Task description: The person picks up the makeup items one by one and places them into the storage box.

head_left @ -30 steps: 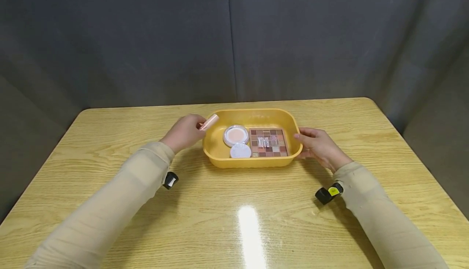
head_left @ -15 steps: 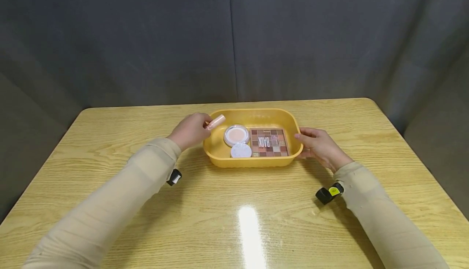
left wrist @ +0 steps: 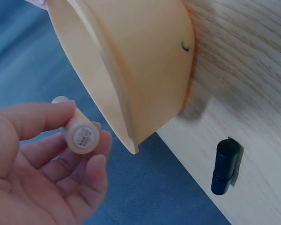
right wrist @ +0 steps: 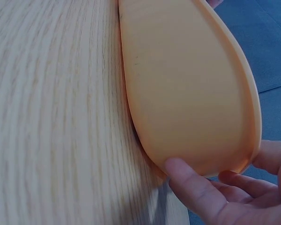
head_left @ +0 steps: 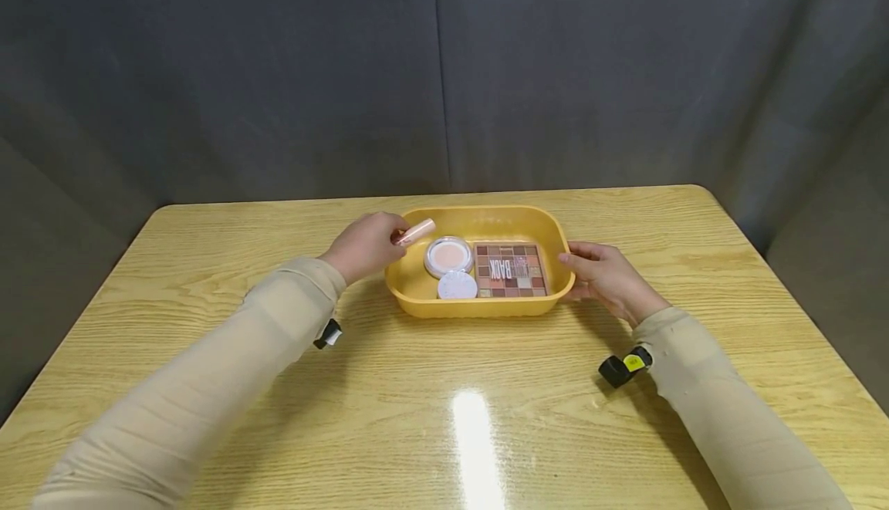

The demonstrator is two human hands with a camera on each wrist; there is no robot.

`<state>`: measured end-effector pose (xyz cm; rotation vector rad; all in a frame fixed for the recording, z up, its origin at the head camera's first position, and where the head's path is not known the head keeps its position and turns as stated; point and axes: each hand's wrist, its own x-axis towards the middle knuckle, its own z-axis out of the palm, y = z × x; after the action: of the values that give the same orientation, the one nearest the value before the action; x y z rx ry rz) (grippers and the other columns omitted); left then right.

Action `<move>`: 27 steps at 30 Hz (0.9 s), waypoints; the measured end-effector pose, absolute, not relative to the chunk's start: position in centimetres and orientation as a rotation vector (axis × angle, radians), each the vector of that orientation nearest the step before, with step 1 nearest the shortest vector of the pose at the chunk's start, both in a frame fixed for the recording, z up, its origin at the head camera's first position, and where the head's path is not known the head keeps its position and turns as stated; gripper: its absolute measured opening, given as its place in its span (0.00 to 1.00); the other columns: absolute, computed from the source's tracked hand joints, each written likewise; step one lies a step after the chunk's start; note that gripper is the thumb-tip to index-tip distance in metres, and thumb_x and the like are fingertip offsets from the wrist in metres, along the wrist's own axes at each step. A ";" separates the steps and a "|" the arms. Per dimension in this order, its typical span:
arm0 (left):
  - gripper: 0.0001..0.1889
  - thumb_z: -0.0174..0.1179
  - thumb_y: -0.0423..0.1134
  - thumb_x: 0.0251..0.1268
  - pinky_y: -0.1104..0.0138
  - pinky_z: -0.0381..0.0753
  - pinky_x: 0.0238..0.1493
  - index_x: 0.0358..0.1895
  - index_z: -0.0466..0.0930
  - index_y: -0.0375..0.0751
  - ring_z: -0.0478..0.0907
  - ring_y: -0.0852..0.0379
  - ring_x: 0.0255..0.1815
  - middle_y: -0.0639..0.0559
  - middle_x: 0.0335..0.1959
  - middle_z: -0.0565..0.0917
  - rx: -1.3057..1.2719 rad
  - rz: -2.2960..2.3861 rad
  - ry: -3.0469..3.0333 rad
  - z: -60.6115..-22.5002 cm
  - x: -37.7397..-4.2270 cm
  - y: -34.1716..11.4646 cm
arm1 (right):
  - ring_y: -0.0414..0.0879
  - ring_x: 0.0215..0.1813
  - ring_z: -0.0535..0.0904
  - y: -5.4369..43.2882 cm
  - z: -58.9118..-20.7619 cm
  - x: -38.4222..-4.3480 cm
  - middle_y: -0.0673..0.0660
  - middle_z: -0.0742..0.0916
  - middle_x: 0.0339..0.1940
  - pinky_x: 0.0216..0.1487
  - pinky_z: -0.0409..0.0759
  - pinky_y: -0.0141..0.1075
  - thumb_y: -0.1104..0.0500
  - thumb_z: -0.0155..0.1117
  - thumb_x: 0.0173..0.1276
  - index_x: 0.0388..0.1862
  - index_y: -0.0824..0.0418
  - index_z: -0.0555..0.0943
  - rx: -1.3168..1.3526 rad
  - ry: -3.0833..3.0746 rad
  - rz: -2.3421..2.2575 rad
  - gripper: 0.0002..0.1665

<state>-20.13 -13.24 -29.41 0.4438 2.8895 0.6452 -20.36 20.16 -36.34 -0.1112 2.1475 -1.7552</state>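
Observation:
In the head view my left hand pinches a slim pale-pink cosmetic tube between thumb and fingers, over the left end of a yellow plastic tray. The left wrist view shows the tube's round base, with a small printed label, just outside the tray rim in that view. My right hand grips the tray's right end, thumb at the rim and fingers along the outer wall. Inside the tray lie a round clear-rimmed compact, a round white compact and an eyeshadow palette lettered BACK.
A black lipstick-like tube is on the table near the tray in the left wrist view; my left hand and arm hide that spot in the head view. The wooden table ends at a dark grey curtain.
My left hand has moved a little to the right with the pink tube, which now reaches further over the tray. My right hand and the tray have stayed in place.

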 end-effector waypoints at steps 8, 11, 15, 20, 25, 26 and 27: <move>0.06 0.60 0.29 0.62 0.63 0.70 0.36 0.40 0.82 0.32 0.70 0.51 0.32 0.46 0.29 0.78 0.520 0.552 2.929 -29.4 -20.3 -12.8 | 0.45 0.47 0.80 20.2 -36.3 -20.3 0.77 0.66 0.67 0.46 0.82 0.39 0.58 0.47 0.79 0.73 0.77 0.54 -0.115 2.152 -1.749 0.33; 0.02 0.59 0.29 0.62 0.63 0.68 0.35 0.35 0.82 0.34 0.69 0.52 0.31 0.47 0.28 0.77 0.554 0.479 2.948 -29.3 -20.4 -12.5 | 0.44 0.46 0.80 20.2 -36.3 -20.3 0.77 0.66 0.67 0.46 0.82 0.39 0.58 0.46 0.79 0.73 0.77 0.54 -0.120 2.155 -1.748 0.33; 0.03 0.59 0.29 0.62 0.63 0.68 0.35 0.32 0.81 0.36 0.69 0.52 0.30 0.48 0.27 0.76 0.592 0.394 2.961 -29.2 -20.5 -12.2 | 0.44 0.46 0.80 20.3 -36.3 -20.3 0.77 0.66 0.67 0.46 0.82 0.38 0.58 0.47 0.79 0.73 0.77 0.54 -0.118 2.155 -1.746 0.33; 0.04 0.57 0.29 0.64 0.63 0.70 0.35 0.34 0.82 0.36 0.70 0.52 0.30 0.47 0.28 0.78 0.612 0.365 2.955 -29.1 -20.6 -11.8 | 0.44 0.46 0.80 20.3 -36.3 -20.3 0.77 0.66 0.67 0.46 0.82 0.38 0.58 0.46 0.79 0.73 0.76 0.54 -0.112 2.147 -1.749 0.32; 0.06 0.55 0.27 0.64 0.64 0.70 0.36 0.37 0.83 0.35 0.70 0.52 0.30 0.47 0.30 0.79 0.641 0.352 2.953 -29.1 -20.8 -11.4 | 0.44 0.46 0.80 20.2 -36.3 -20.3 0.77 0.66 0.67 0.46 0.82 0.38 0.58 0.46 0.79 0.73 0.77 0.54 -0.118 2.146 -1.750 0.32; 0.07 0.55 0.27 0.64 0.64 0.70 0.36 0.38 0.83 0.35 0.70 0.52 0.30 0.47 0.30 0.79 0.647 0.346 2.955 -29.1 -20.9 -11.3 | 0.44 0.46 0.80 20.2 -36.2 -20.3 0.78 0.66 0.67 0.46 0.82 0.38 0.58 0.46 0.79 0.73 0.77 0.54 -0.122 2.146 -1.751 0.33; 0.07 0.55 0.27 0.64 0.64 0.70 0.36 0.38 0.83 0.35 0.70 0.52 0.30 0.47 0.30 0.79 0.656 0.336 2.958 -29.1 -21.0 -11.2 | 0.44 0.46 0.80 20.2 -36.2 -20.3 0.78 0.66 0.67 0.46 0.82 0.38 0.58 0.46 0.79 0.73 0.77 0.54 -0.127 2.145 -1.752 0.33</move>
<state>-20.97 -11.18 -29.13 0.6561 2.9579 0.3355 -20.34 20.19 -36.24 -0.1266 2.1446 -1.7517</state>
